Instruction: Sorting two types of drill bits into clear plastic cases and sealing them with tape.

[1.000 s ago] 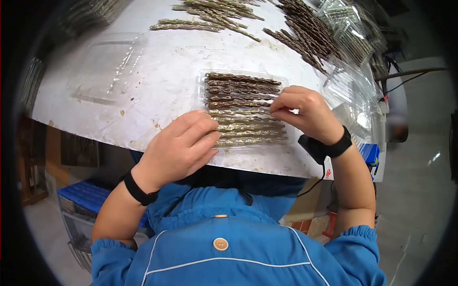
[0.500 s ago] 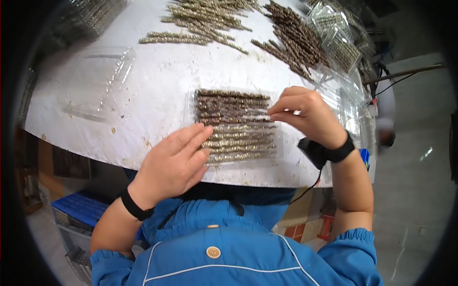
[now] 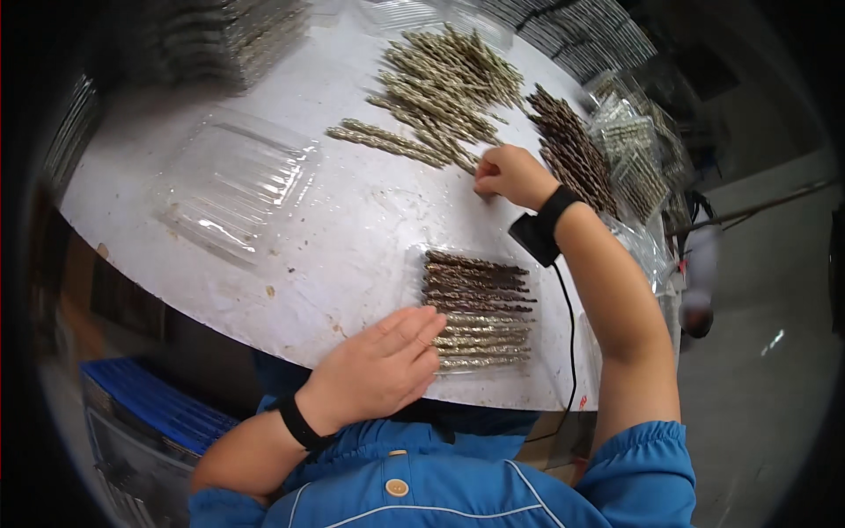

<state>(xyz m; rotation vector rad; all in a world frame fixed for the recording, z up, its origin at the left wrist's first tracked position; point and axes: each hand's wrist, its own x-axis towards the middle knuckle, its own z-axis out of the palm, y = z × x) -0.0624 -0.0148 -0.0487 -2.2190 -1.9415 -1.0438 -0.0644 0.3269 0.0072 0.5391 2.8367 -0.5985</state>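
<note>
A: Largest item first.

B: Table (image 3: 352, 229), white, stained; near right part covered by the right forearm.

A: Next?

B: Stack of packs (image 3: 211, 44), far left, grey; outer side lost in the dark rim, contents hard to make out.

A: Loose stock?

B: Heap of gold sticks (image 3: 444, 79), far middle, twisted, crossing one another; lower layers hidden.

A: Plastic ware?

B: Transparent tray (image 3: 238, 185), left, ribbed; glare blurs its edges. Also the filled tray (image 3: 415, 277), near middle: brown sticks (image 3: 480, 277) in the far half, pale gold sticks (image 3: 484, 339) in the near half, some left ends covered by a hand.

A: Remaining stock?

B: Heap of brown sticks (image 3: 572, 150), far right; clear packs (image 3: 635, 150) crowd its right side, overlapping, count unclear.

A: Hands?

B: Left hand (image 3: 378, 361): fingers straight, together, unclenched, lying over the filled tray's left edge; thumb hidden. Right hand (image 3: 519, 176): at the near end of the gold heap, fingers curled downward; fingertips obscured, so whether they grasp a stick cannot be told.

A: Small items?

B: Black block (image 3: 533, 239), at the right wrist, between that hand and the filled tray. Black cable (image 3: 570, 334), passing right of the filled tray to the near table edge; lower end hard to trace.
</note>
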